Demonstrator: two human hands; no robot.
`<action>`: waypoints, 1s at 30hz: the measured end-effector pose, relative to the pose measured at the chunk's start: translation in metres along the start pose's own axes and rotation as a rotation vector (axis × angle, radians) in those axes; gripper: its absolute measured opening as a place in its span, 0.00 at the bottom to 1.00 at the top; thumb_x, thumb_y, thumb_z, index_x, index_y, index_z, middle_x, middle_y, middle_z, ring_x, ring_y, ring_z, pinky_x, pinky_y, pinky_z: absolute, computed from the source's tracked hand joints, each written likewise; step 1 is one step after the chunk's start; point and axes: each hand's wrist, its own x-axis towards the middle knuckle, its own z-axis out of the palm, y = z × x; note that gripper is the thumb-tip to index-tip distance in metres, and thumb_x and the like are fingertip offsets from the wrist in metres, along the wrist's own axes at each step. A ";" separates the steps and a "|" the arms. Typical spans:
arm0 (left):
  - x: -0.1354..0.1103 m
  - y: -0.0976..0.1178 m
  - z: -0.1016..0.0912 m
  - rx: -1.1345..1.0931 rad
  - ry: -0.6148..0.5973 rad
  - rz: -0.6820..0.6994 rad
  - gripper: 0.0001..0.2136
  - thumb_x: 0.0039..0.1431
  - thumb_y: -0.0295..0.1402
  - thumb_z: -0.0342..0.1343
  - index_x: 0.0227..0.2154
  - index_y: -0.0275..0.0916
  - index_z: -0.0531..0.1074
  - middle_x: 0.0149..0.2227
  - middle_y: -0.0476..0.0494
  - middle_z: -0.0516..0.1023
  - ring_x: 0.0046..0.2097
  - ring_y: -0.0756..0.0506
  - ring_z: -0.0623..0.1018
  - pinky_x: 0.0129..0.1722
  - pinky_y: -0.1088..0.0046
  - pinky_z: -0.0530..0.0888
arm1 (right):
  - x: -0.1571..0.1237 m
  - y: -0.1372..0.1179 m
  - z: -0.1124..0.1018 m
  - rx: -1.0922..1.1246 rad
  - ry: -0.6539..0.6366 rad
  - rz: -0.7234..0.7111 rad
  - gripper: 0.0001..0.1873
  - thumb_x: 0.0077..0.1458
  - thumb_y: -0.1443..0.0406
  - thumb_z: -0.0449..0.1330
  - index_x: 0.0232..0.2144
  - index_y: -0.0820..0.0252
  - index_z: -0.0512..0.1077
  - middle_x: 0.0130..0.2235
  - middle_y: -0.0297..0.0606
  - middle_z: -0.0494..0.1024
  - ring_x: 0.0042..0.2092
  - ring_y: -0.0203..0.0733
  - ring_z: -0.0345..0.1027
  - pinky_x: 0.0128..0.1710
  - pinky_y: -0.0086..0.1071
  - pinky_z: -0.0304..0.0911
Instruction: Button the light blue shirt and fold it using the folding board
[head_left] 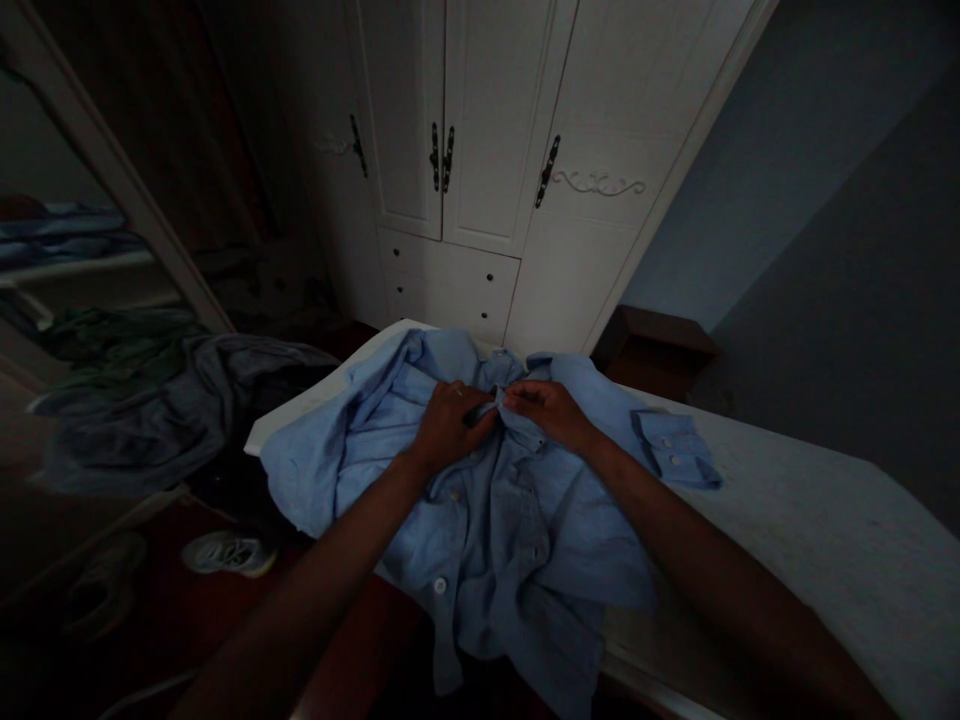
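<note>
A light blue button-up shirt (pixel 570 540) lies spread on a white tabletop (pixel 787 500), its lower front hanging over the near edge. My left hand (pixel 454 425) pinches the front edge of the shirt just below the collar. Close beside it, my right hand (pixel 547 408) has its fingertips closed on the opposite front edge, and the two hands almost meet. Whether a button sits between the fingers is too small to tell. Lower down, the front hangs open with pale buttons (pixel 440 585) along one edge. One cuff (pixel 679 450) rests to the right.
A white wardrobe (pixel 480 120) with dark handles stands behind the table. Grey and green clothes (pixel 180 400) are heaped at the left, beside a mirror-like panel (pixel 67 200). A shoe (pixel 229 553) lies on the red floor. A brown box-like stand (pixel 656 350) is at the back right.
</note>
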 end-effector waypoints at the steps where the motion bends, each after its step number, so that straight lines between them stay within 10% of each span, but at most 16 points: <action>1: 0.000 0.000 0.000 0.001 -0.008 0.002 0.09 0.60 0.36 0.56 0.40 0.40 0.77 0.39 0.43 0.82 0.42 0.43 0.76 0.47 0.62 0.66 | 0.000 0.001 0.000 0.007 -0.007 0.002 0.18 0.45 0.51 0.68 0.30 0.59 0.79 0.32 0.34 0.80 0.34 0.41 0.73 0.37 0.34 0.66; 11: -0.001 -0.002 0.002 -0.018 -0.055 -0.054 0.12 0.60 0.44 0.57 0.38 0.41 0.78 0.36 0.44 0.82 0.41 0.43 0.77 0.46 0.63 0.67 | -0.004 0.004 0.008 -0.142 0.021 -0.125 0.17 0.54 0.51 0.62 0.31 0.58 0.77 0.31 0.35 0.79 0.35 0.41 0.73 0.37 0.33 0.66; 19: 0.000 -0.001 0.001 -0.032 -0.106 -0.077 0.12 0.64 0.39 0.52 0.37 0.41 0.79 0.30 0.45 0.80 0.37 0.44 0.77 0.44 0.65 0.68 | -0.009 -0.009 0.003 -0.731 -0.062 -0.602 0.13 0.65 0.61 0.53 0.43 0.51 0.78 0.43 0.40 0.79 0.44 0.43 0.71 0.43 0.37 0.65; 30: 0.002 -0.004 0.002 -0.112 -0.146 -0.067 0.13 0.64 0.39 0.52 0.33 0.40 0.79 0.28 0.47 0.79 0.34 0.46 0.76 0.38 0.70 0.69 | -0.005 0.003 -0.005 -0.903 0.039 -0.660 0.13 0.64 0.60 0.54 0.35 0.53 0.79 0.36 0.41 0.79 0.38 0.43 0.68 0.40 0.38 0.61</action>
